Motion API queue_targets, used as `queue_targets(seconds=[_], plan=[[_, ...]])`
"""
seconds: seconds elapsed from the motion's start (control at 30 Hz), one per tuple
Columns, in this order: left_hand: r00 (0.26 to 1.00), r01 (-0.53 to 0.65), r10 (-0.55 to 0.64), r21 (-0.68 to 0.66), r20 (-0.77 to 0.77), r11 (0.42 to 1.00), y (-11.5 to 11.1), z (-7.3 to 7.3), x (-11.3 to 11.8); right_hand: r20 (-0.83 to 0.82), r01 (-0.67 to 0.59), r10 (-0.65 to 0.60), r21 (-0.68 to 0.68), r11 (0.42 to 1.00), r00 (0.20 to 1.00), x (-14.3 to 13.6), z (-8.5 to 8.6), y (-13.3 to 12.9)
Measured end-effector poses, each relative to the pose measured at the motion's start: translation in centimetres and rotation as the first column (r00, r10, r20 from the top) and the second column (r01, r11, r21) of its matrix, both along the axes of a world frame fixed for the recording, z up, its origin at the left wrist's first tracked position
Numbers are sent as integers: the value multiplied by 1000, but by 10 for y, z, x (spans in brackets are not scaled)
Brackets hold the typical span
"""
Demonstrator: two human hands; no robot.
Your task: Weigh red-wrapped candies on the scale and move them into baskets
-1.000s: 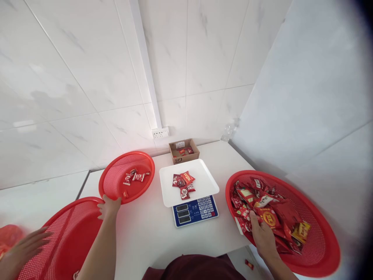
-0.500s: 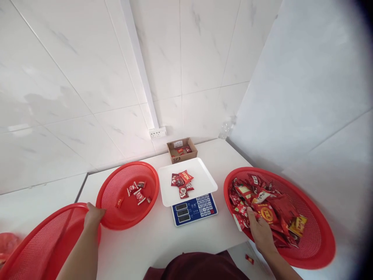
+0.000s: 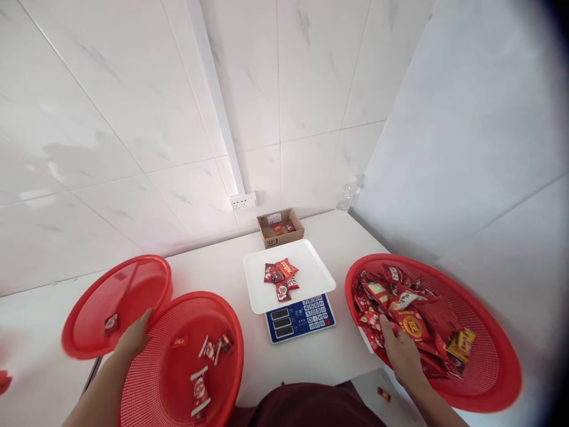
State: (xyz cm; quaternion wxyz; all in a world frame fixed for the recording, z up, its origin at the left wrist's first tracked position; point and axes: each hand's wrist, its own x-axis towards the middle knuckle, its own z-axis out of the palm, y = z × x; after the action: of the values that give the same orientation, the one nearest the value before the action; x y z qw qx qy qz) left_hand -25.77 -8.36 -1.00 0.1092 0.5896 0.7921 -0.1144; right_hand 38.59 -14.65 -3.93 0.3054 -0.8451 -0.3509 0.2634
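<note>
My left hand [image 3: 136, 338] is at the left, closed on the rim where two red baskets meet. The nearer basket [image 3: 146, 373] is tilted and holds several small wrapped candies; the farther one [image 3: 80, 314] has a single candy inside. My right hand [image 3: 402, 350] grips the near edge of a large red basket [image 3: 493, 367] heaped with red packets, its thumb over the rim. Between them, a white tray [image 3: 311, 267] on a blue digital scale [image 3: 300, 320] bears several red packets [image 3: 281, 277].
Behind the tray stands a small cardboard box [image 3: 284, 238] with packets inside. A socket [image 3: 243, 201] is on the tiled wall. Clear plastic [image 3: 347, 196] lies in the back corner. One red packet [image 3: 384, 394] lies below the table's front edge.
The candy basket has come nearer to me and tilted, its candies shifting. The other left basket has moved up and back, now behind it. My right hand still holds its basket.
</note>
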Motion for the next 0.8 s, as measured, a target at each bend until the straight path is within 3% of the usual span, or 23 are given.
queue_targets(seconds=[0.1,0.23,0.37,0.53,0.6,0.67,0.73,0.8], plan=[[995,84,-85,-23,-58,996,-10,9,-3,8,-4,4,6,1000,1000,0,0,1],[984,161,-165,-49,-74,986,-16,20,13,-3,-24,24,-22,999,1000,0,1,1],[980,198,-198,-12,-29,980,-14,22,25,14,-22,23,-74,997,1000,1,-1,1],[963,271,-271,27,-10,962,-9,22,24,41,-27,30,-91,996,999,5,-9,2],[974,227,-224,72,-37,971,-7,23,25,49,-18,23,-99,995,999,7,-12,2],[992,116,-105,152,-75,982,-5,24,28,54,-17,23,-117,993,998,9,-14,2],[994,-94,106,239,-37,966,-2,24,31,59,-30,38,-132,991,998,10,-15,2],[948,-318,300,267,107,910,4,20,34,67,-46,55,-130,990,996,9,-14,1]])
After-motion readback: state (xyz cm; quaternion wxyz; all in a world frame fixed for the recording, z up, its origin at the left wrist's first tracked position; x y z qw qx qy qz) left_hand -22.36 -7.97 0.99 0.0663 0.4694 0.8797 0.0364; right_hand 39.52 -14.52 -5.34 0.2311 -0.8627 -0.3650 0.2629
